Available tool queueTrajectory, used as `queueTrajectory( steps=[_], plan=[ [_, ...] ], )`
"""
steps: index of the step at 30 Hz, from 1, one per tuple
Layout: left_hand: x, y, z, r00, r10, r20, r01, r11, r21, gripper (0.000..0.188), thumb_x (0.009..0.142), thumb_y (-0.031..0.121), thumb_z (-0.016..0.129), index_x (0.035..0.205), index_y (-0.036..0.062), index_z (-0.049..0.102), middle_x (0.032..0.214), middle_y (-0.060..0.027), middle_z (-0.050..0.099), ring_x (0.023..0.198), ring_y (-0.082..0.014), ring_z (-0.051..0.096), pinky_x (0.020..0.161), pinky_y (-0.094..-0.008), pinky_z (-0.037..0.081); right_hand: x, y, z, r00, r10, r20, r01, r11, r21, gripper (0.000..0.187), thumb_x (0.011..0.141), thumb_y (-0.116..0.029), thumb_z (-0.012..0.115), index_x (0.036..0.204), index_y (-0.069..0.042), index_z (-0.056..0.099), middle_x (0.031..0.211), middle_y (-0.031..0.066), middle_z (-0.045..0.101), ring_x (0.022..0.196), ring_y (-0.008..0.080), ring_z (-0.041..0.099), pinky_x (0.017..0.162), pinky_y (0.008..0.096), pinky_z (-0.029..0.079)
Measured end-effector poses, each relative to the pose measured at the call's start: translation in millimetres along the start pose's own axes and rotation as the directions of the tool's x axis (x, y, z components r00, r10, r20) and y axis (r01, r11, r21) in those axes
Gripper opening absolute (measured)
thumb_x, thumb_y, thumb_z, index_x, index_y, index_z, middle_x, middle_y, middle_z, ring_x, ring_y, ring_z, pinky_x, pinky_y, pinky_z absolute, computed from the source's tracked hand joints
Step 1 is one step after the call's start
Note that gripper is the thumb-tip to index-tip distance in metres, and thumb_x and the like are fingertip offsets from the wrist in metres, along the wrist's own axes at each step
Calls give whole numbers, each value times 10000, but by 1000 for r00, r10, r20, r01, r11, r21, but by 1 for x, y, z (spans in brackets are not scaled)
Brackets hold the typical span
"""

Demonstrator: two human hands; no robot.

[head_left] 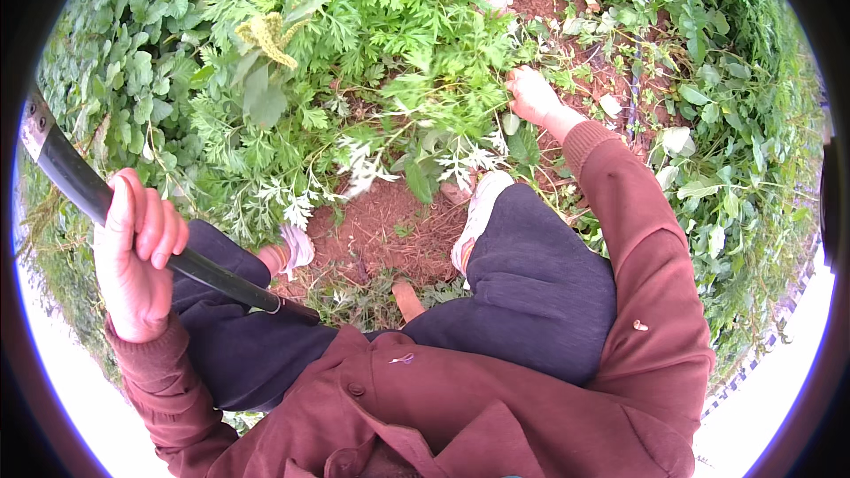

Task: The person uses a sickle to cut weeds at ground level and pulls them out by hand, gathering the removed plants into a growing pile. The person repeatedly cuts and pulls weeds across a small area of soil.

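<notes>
My left hand (142,248) is wrapped round the long black handle (226,281) of a tool, raised over my left thigh. A riveted metal piece (35,124) joins the handle at the far left; the tool's working end is out of sight. Farther off, my right hand (536,99) is closed at the right edge of a clump of feathery green plants (398,35). It grips stems there, though its fingertips are partly hidden. Several cut or bent sprigs with pale undersides (359,164) lie between the clump and my feet.
Reddish soil (381,230) with dry bits shows between my shoes (482,212). Broad-leaved plants (146,71) grow thickly at the left, and more greenery (726,124) lines the right. A yellowish flower head (268,40) stands above the clump. A thin dark line (636,88) runs along the soil at right.
</notes>
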State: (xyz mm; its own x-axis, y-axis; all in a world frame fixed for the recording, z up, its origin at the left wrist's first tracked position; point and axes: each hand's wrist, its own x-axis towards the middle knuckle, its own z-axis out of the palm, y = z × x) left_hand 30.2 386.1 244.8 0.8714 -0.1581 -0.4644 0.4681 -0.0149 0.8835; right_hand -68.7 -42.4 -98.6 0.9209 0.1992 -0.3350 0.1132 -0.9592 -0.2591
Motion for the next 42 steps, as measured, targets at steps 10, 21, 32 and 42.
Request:
queueTrajectory(
  steps=[10,21,32,42],
  plan=[
    [-8,-2,4,998,28,57,-28,1000,-8,281,978,294,460,764,120,409,518,64,295,427,-59,253,460,-221,275,1,17,37,849,459,260,-469,431,771,201,849,-145,555,935,7,655,822,182,654,759,245,611,685,341,466],
    [-25,-4,12,983,44,181,-36,998,-48,327,984,300,443,716,131,362,507,64,284,419,-58,240,456,-221,272,-77,25,-61,487,843,229,-287,-93,953,246,953,-225,406,850,-56,551,528,-15,401,400,111,335,378,275,266],
    [-47,-13,15,971,53,231,-50,999,-18,326,982,298,451,713,136,363,511,64,283,424,-57,239,455,-218,268,-187,30,-177,129,971,-203,287,159,944,265,949,-250,524,750,-88,458,540,-38,335,451,94,296,418,265,243],
    [-44,-13,8,964,71,258,-66,997,-27,342,981,305,450,702,139,344,505,62,275,423,-55,230,451,-220,261,-221,42,-101,471,877,92,-695,305,651,648,651,-231,813,1216,-49,553,1020,115,643,860,176,600,802,314,486]
  ],
)
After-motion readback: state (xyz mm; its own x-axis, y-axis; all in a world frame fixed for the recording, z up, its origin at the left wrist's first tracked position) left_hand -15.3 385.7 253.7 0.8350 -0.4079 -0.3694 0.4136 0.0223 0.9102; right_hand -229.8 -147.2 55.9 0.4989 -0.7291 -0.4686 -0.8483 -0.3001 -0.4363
